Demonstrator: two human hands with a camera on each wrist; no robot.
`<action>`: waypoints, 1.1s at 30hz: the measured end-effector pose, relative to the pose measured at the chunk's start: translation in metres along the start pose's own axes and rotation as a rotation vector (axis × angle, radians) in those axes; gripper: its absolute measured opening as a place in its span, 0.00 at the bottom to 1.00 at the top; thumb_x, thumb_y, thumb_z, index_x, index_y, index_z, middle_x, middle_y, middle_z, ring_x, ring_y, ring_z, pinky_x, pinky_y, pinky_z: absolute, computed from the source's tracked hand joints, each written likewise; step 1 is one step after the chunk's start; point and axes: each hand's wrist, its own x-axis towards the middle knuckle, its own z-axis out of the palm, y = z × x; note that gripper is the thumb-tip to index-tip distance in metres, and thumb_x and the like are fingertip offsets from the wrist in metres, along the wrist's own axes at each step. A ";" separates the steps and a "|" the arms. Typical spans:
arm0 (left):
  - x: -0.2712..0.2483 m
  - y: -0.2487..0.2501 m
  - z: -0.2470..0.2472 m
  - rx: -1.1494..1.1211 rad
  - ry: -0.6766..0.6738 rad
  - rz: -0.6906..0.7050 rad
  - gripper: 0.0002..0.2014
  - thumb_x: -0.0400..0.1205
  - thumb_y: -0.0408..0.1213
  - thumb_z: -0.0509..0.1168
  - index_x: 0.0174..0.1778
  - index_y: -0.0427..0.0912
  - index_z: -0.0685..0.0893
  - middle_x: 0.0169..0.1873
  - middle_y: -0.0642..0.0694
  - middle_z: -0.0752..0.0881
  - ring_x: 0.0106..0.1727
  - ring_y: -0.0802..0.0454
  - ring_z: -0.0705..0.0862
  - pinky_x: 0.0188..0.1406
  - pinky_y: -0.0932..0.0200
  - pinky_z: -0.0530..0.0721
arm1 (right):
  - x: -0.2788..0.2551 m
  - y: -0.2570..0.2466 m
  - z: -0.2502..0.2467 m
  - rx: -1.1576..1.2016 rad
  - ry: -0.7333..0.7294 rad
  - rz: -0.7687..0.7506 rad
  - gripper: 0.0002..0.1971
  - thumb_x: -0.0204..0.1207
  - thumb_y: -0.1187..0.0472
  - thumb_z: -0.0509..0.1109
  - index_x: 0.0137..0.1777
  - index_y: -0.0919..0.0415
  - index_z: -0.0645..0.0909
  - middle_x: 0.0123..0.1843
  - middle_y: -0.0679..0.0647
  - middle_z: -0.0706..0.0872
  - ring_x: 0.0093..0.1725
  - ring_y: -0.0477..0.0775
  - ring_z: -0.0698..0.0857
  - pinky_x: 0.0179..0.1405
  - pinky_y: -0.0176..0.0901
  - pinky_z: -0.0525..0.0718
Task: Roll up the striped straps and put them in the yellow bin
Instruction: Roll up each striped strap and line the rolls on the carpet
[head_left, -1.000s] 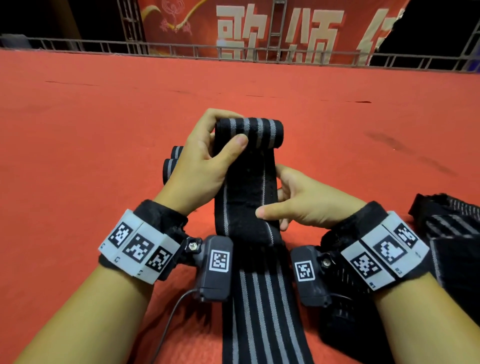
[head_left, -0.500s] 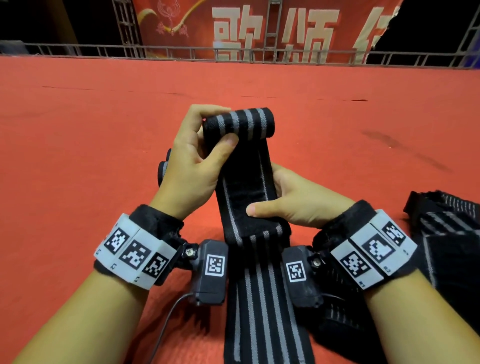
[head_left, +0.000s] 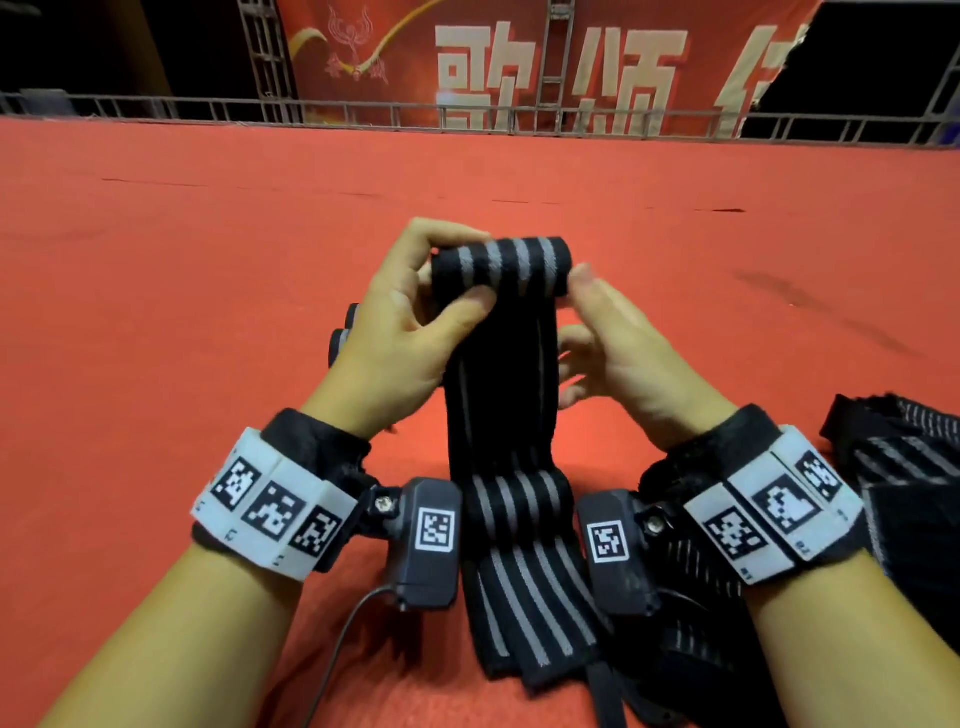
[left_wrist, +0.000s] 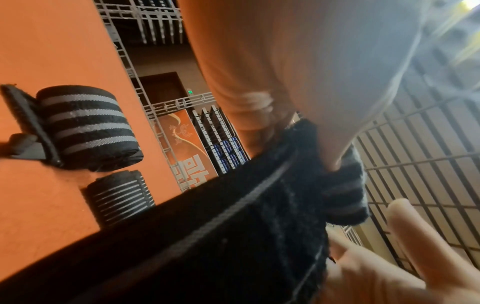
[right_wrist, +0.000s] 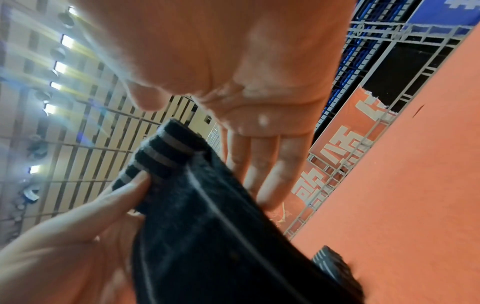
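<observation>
Floor: red carpet (head_left: 208, 312) runs back to a metal railing (head_left: 363, 111) and a red banner (head_left: 519, 57) with pale characters.
Left hand (head_left: 395, 353): raised over the carpet, thumb on the near face and fingers curled over the top of the rolled end, pinching it.
Right hand (head_left: 618, 353): blurred, fingers fairly straight and spread, fingertips beside the roll's right end (contact cannot be made out).
Striped strap (head_left: 501, 364): black with grey stripes, rolled end (head_left: 501, 267) uppermost between the hands, its tail hanging down to the carpet between the wrists.
Finished rolls (left_wrist: 88, 127): two on the carpet beyond the left hand, mostly hidden in the head view.
Loose straps (head_left: 904, 467): heap at the right, cut off by the frame edge.
Yellow bin: in no view.
</observation>
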 end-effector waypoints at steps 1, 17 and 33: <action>-0.001 0.001 0.003 0.016 -0.046 -0.012 0.13 0.82 0.27 0.64 0.60 0.46 0.75 0.47 0.45 0.82 0.47 0.55 0.81 0.49 0.60 0.80 | 0.001 -0.002 -0.001 0.014 0.035 -0.029 0.32 0.73 0.33 0.54 0.60 0.61 0.75 0.40 0.58 0.79 0.34 0.55 0.78 0.29 0.45 0.75; -0.009 0.000 0.025 -0.061 -0.069 -0.247 0.15 0.83 0.42 0.61 0.66 0.49 0.74 0.54 0.48 0.83 0.54 0.59 0.83 0.55 0.59 0.83 | -0.001 0.004 -0.004 -0.020 0.071 -0.158 0.07 0.86 0.57 0.61 0.61 0.56 0.74 0.43 0.50 0.83 0.38 0.42 0.83 0.34 0.35 0.81; -0.006 -0.002 0.024 -0.185 -0.039 -0.361 0.13 0.87 0.33 0.63 0.66 0.40 0.74 0.52 0.44 0.88 0.54 0.51 0.88 0.50 0.57 0.86 | 0.001 0.006 -0.010 -0.001 0.057 -0.292 0.13 0.76 0.59 0.67 0.60 0.53 0.75 0.49 0.53 0.84 0.49 0.48 0.83 0.49 0.45 0.84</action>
